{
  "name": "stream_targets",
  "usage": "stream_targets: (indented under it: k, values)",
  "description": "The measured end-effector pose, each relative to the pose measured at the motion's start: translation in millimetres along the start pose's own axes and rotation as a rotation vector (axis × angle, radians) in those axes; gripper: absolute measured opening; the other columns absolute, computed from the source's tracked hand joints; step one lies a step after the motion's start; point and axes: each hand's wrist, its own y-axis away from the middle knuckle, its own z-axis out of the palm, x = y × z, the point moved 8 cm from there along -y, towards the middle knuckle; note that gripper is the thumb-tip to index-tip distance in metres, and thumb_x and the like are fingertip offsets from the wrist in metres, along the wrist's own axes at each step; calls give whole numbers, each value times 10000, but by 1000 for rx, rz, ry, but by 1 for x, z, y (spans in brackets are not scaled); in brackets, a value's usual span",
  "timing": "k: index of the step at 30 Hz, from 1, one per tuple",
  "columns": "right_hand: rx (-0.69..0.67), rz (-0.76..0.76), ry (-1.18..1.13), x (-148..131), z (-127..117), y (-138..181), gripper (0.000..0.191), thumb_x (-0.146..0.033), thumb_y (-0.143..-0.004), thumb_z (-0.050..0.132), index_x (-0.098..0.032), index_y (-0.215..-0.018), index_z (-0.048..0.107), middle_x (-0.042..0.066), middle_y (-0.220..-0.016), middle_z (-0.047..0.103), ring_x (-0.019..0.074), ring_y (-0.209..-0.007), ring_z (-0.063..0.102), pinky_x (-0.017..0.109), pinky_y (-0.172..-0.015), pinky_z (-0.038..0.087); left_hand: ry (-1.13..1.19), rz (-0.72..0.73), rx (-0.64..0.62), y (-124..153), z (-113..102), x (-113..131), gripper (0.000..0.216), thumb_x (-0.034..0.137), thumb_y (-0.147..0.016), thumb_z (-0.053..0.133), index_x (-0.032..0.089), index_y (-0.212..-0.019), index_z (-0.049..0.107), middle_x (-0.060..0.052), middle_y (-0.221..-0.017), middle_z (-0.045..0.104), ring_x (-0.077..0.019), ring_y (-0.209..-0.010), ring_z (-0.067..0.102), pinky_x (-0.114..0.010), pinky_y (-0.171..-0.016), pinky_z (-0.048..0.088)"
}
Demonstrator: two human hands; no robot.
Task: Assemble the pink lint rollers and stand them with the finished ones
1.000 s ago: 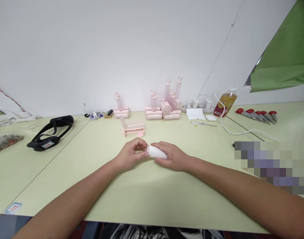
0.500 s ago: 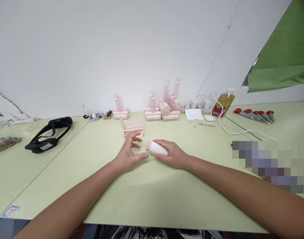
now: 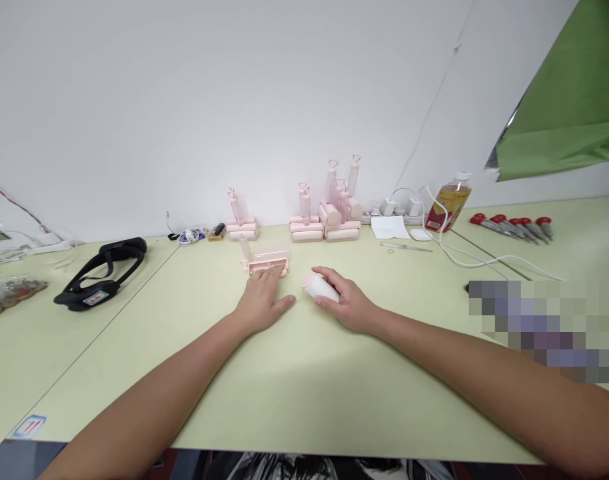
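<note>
My right hand (image 3: 352, 301) is wrapped round a white lint roller refill (image 3: 322, 288) with a pink end cap, held tilted just above the table. To its left, my left hand (image 3: 263, 298) is open and palm down, thumb apart. Its fingertips reach the front of a pink lint roller case (image 3: 268, 265), and whether they press on it I cannot tell. The case's clear cover (image 3: 273, 253) stands raised behind, and its handle (image 3: 246, 249) points up at the left. Part of the case is hidden by my fingers.
Several pink lint rollers (image 3: 307, 231) stand along the wall, one (image 3: 242, 229) apart at left. A black headset strap (image 3: 102, 273) lies left. To the right are white paper (image 3: 389, 227), tweezers (image 3: 407, 247), a white cable (image 3: 464, 267), a drink bottle (image 3: 448, 202) and red-ended tools (image 3: 512, 225).
My left hand has moved away from the refill, forward and left onto the pink case, its fingers straightening. My right hand has shifted slightly right with the refill.
</note>
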Motion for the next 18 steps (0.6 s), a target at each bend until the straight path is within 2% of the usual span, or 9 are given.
stream_targets:
  k: [3,7,9,11,13,15,18]
  values:
    - [3,5,-29,2,0,-1,564,-419,-855,580,-199,-1351,424,82,-1049,610,195,-816,571,334,-726,466,-61,-67,-106,-5,9,-14,646,535,-872,500,214,-1416,363,-129,-1394,483,-375,-1260,374,-548,-990,310]
    - [2,5,-42,3,1,-1,568,-416,-856,579,-206,-1357,415,78,-1063,600,195,-831,563,328,-731,453,-76,-58,-89,-3,6,-10,483,517,-872,494,195,-1229,537,-111,-1140,611,-321,-1106,499,-464,-934,371]
    - [5,13,-45,3,0,-1,575,-419,-860,573,-212,-1368,402,67,-1031,598,186,-800,554,316,-706,445,-71,-62,-58,-1,4,-6,434,475,-853,529,179,-1168,568,-107,-1075,598,-293,-1051,531,-411,-891,408]
    - [9,20,-60,4,-1,-1,588,-420,-865,564,-219,-1385,379,48,-973,595,173,-755,540,300,-669,433,-73,-108,-54,2,3,-6,475,459,-833,553,182,-1220,544,-110,-1105,564,-272,-1001,561,-378,-839,435]
    - [32,20,-87,6,-3,-1,597,-419,-873,551,-224,-1402,355,21,-886,585,159,-703,521,286,-634,417,-90,-175,-96,4,6,-10,496,487,-839,534,206,-1248,534,-99,-1089,557,-247,-892,596,-359,-759,447]
    - [72,26,-120,9,-6,-2,601,-422,-883,533,-227,-1415,334,-8,-792,558,147,-650,495,275,-602,402,-114,-229,-159,6,8,-13,465,536,-852,493,218,-1180,576,-81,-1005,575,-225,-775,605,-335,-670,433]
    - [137,61,-200,16,-11,-3,594,-415,-884,526,-227,-1409,322,-22,-744,533,142,-623,488,269,-570,402,-138,-281,-199,9,6,-16,467,596,-835,484,212,-1065,616,-72,-904,587,-230,-712,602,-313,-597,398]
